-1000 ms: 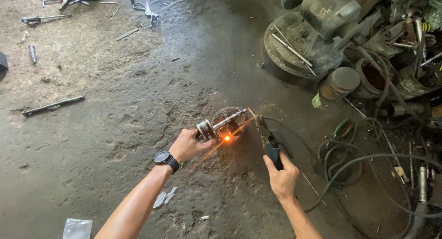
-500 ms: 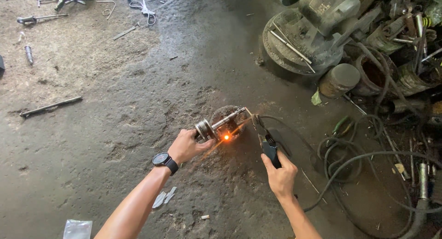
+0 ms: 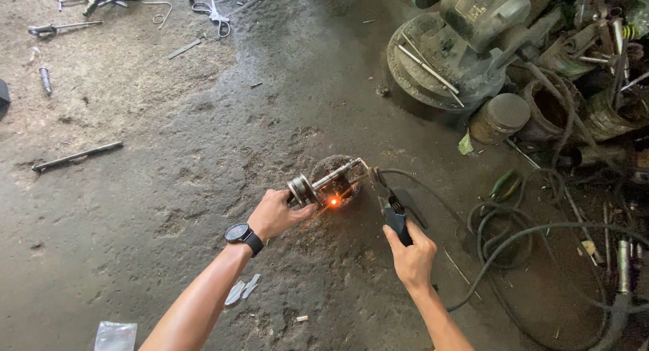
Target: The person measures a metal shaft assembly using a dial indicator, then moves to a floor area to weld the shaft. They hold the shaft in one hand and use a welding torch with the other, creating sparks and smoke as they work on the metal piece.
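A metal rod (image 3: 324, 182) with round rings at one end is held in the left hand (image 3: 276, 214). The fingers are wrapped tight around the ring end, so the rod is kept steady and low over the rough floor (image 3: 169, 155). The far end of the rod rests near a small round ring (image 3: 336, 178) on the ground.

A welding holder (image 3: 394, 216) is gripped in the right hand (image 3: 412, 256), with the fingers closed around its dark handle. It is held from the side, so the hand is kept away from the heat. A thin stick (image 3: 351, 186) reaches from it towards the rod. A bright orange glow (image 3: 333, 201) is seen just under the rod, close to the left thumb.

A black cable (image 3: 527, 232) is looped on the floor to the right. A watch (image 3: 240, 233) is worn on the left wrist. Old machine parts (image 3: 473, 47) are piled at the top right. Tools (image 3: 74, 156) are scattered well apart on the left.
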